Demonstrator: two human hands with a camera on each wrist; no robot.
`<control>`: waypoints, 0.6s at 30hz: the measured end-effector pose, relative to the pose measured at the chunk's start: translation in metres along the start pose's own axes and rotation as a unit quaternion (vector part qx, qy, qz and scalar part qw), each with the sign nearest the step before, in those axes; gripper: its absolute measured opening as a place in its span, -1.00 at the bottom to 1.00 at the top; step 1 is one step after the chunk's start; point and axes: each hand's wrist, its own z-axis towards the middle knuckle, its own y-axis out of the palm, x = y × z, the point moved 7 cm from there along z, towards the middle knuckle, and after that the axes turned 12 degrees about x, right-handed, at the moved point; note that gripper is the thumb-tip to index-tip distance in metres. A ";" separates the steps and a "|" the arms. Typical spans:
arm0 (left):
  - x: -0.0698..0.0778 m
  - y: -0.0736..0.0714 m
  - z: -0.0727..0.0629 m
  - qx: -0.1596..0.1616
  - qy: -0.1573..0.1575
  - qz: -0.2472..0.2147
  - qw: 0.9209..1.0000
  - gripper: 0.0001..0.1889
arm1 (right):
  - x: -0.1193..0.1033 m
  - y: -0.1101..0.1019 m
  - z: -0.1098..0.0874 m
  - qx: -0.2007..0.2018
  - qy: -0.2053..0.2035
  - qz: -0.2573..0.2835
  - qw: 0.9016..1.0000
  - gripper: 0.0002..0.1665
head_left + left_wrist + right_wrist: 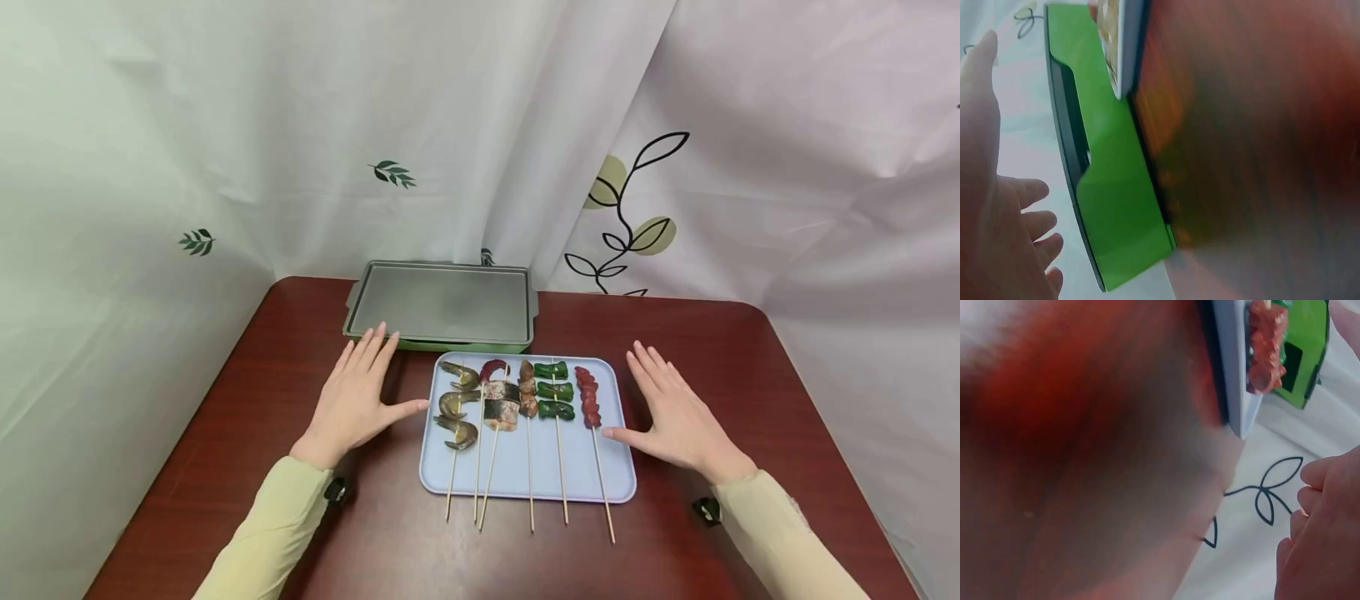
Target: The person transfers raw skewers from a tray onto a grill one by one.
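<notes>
A pale blue tray [506, 475] lies on the table between my hands, bearing several skewers. From left to right I see a shrimp skewer [459, 406], a dark red tentacle-like skewer [491, 367], a fish-chunk skewer [501, 408], a brown meat skewer [528, 392], a green pepper skewer [555, 390] and a red meat skewer [588, 398]. Their sticks reach past the tray's near edge. My left hand [356, 404], fingers spread, is at the tray's left side and holds nothing. On the other side, my right hand [671, 417] has straight fingers, its thumb over the tray's right edge.
Behind the tray stands a grill with a grey flat plate [442, 300] and a green body [1110, 187]. The brown table [705, 342] meets white curtains [337, 125] with leaf prints at the back and sides.
</notes>
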 end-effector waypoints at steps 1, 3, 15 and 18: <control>0.003 0.000 -0.002 0.002 0.000 -0.006 1.000 0.23 | -0.002 0.000 -0.002 -0.001 -0.004 -0.001 1.000 0.43; 0.009 0.000 -0.006 0.004 0.002 -0.019 1.000 0.22 | -0.005 0.001 -0.007 -0.002 -0.015 -0.003 1.000 0.43; 0.050 0.004 -0.034 -0.023 0.000 -0.090 0.996 0.15 | -0.021 0.007 -0.037 -0.028 -0.062 -0.013 0.998 0.43; 0.060 0.003 -0.041 -0.029 -0.014 -0.116 0.993 0.10 | -0.025 0.007 -0.042 -0.034 -0.061 -0.007 0.998 0.50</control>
